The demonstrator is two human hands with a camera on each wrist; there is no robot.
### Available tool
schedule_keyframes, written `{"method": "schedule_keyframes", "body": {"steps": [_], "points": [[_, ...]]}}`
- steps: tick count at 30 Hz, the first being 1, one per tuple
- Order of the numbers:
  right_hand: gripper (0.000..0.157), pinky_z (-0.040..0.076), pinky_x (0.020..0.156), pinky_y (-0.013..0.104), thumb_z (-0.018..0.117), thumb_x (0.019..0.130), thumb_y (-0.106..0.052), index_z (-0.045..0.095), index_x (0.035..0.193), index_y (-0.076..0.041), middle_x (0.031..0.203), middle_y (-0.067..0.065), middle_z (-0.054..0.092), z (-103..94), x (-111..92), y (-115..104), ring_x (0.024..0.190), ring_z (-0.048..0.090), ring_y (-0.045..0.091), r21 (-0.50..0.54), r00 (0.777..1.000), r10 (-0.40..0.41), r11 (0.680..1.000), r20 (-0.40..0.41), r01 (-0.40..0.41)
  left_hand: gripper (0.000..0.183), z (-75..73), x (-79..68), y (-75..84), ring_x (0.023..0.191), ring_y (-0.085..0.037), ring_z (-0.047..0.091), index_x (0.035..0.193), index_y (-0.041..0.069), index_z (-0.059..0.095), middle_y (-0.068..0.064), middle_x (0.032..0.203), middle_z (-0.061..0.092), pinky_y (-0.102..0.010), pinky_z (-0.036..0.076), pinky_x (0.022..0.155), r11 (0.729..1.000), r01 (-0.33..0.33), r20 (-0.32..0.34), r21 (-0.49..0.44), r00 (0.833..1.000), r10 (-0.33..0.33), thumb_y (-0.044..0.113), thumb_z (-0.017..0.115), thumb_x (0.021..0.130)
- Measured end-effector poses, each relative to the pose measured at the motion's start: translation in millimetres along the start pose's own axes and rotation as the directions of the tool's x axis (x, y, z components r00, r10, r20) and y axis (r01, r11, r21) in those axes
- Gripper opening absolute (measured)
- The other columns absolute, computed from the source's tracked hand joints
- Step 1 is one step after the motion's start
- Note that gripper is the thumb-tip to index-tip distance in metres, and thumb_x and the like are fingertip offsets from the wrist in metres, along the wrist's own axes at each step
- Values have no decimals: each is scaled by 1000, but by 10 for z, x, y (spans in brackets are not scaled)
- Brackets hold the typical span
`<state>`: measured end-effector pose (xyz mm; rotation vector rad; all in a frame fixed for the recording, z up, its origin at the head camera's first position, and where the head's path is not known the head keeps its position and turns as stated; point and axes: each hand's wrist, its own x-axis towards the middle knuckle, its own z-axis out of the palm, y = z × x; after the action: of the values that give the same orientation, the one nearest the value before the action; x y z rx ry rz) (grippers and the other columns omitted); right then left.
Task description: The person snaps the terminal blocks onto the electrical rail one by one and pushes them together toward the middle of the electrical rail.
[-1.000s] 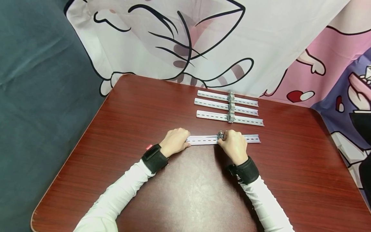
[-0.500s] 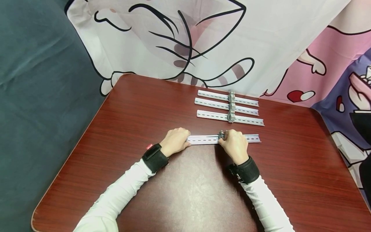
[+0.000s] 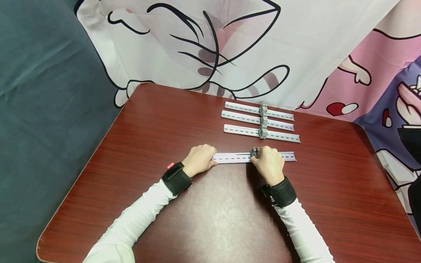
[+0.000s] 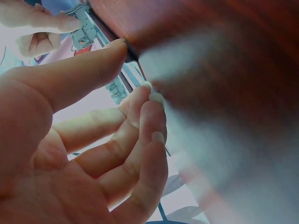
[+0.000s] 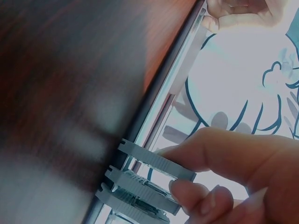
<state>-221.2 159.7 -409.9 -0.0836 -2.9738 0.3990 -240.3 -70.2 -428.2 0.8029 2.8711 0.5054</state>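
A silver slotted DIN rail (image 3: 231, 158) lies crosswise on the table before me. My left hand (image 3: 198, 160) pinches its left end between thumb and fingers, as the left wrist view also shows. Grey terminal blocks (image 3: 254, 152) sit side by side on the rail, a little right of its middle. They are gripped by my right hand (image 3: 269, 165), which hides part of them and of the rail behind. In the right wrist view the terminal blocks (image 5: 140, 189) stand across the rail (image 5: 182, 51), slightly fanned apart, with fingers (image 5: 224, 156) against their outer ends.
Beyond the hands lie three similar rails, the back one (image 3: 241, 107), the middle one (image 3: 240, 116) and the front one (image 3: 241, 130), each carrying grey blocks near its centre. The brown table (image 3: 210, 219) ends at a printed curtain (image 3: 184, 44).
My right hand and the terminal blocks have slid slightly to the right along the rail. The left hand keeps its place at the rail's end.
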Motion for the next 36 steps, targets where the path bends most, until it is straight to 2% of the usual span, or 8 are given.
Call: {"method": "schedule_keyframes", "body": {"steps": [7, 15, 20, 22, 24, 27, 29, 36], "points": [[44, 26, 37, 32, 70, 71, -16, 36, 44, -18, 50, -8, 28, -43, -11, 25, 47, 35, 18, -33, 1000, 18, 999, -16, -19, 18, -20, 27, 36, 78, -28, 67, 86, 7, 66, -7, 79, 66, -45, 52, 65, 1000, -12, -4, 3, 1000, 12, 24, 73, 84], [41, 33, 37, 39, 73, 71, -22, 42, 44, -15, 47, 4, 46, -78, -49, 58, 46, 52, 30, -73, 998, 52, 996, -42, -54, 17, -6, 53, 68, 76, -26, 66, 85, 8, 66, -5, 77, 65, -44, 52, 64, 1000, -13, -10, 4, 1000, 13, 23, 73, 85], [45, 37, 38, 45, 83, 67, -33, 47, 55, -8, 53, 15, 53, -87, -107, 123, 51, 56, 37, -56, 989, 69, 996, -131, -77, 15, -5, 46, 81, 75, -27, 66, 82, 7, 64, -6, 75, 64, -45, 53, 64, 1000, -30, -16, 6, 999, 30, 20, 72, 85], [50, 40, 41, 48, 85, 65, -38, 50, 63, -3, 59, 20, 55, -78, -120, 134, 55, 57, 40, -53, 986, 52, 997, -161, -61, 17, -31, 29, 72, 74, -26, 66, 86, 7, 65, -6, 74, 64, -44, 53, 63, 1000, -29, -9, 12, 1000, 29, 21, 73, 85], [52, 42, 42, 49, 85, 66, -40, 49, 64, -2, 60, 21, 55, -58, -116, 134, 55, 57, 41, -46, 987, 33, 998, -158, -41, 24, -82, 7, 50, 73, -24, 65, 97, 5, 67, -7, 76, 65, -42, 52, 61, 1000, -18, 9, 19, 1000, 18, 25, 73, 85], [51, 41, 40, 45, 82, 71, -38, 43, 55, -9, 53, 14, 52, -22, -87, 120, 50, 56, 36, -45, 993, 22, 999, -117, -27, 45, -188, -48, -10, 72, -20, 62, 120, 4, 64, -8, 84, 68, -37, 50, 60, 1000, 18, 45, 17, 999, -19, 32, 72, 86], [51, 39, 39, 44, 79, 72, -33, 37, 49, -14, 50, 9, 48, -7, -67, 111, 46, 53, 33, -38, 995, 22, 999, -98, -25, 53, -278, -113, -66, 72, -18, 61, 128, 4, 60, -9, 92, 70, -35, 49, 59, 999, 43, 66, 4, 997, -43, 36, 70, 87], [42, 40, 40, 46, 73, 67, -21, 37, 47, -16, 50, 12, 53, -9, -44, 136, 46, 55, 36, -39, 993, 9, 999, -119, -13, 56, -559, -461, -314, 81, -21, 63, 132, 2, 58, -14, 119, 68, -34, 47, 60, 991, 126, 88, -48, 989, -121, 38, 66, 89]]}}
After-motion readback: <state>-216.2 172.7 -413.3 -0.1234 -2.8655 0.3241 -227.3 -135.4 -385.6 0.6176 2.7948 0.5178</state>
